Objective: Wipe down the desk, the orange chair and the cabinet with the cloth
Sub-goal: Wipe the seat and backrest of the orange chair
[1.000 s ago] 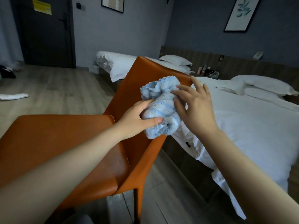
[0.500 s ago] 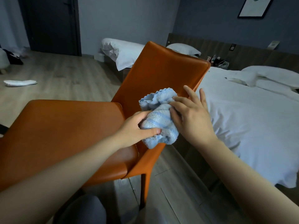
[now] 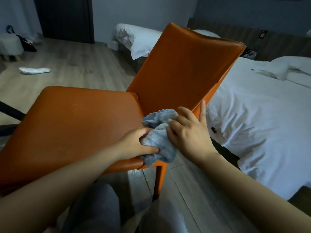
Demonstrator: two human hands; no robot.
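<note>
Wooden floor (image 3: 75,64), white bed (image 3: 260,115) right, orange chair (image 3: 75,128), crumpled blue cloth (image 3: 161,142) gripped by left hand (image 3: 136,143), right hand (image 3: 190,133) pressing flat-fingered.

Bare forearms (image 3: 235,187), light grey trousers (image 3: 96,209) (only the knees in view)

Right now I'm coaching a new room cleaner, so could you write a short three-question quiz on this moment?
1. True or false: the left hand grips the blue cloth.
2. Where is the cloth? A) in a bucket; B) at the corner of the orange chair, where seat meets backrest; C) in a sink.
3. Short answer: which white-sheeted piece of furniture lies just beyond the right hand?

Key: 1 true. 2 B. 3 the bed.
</note>
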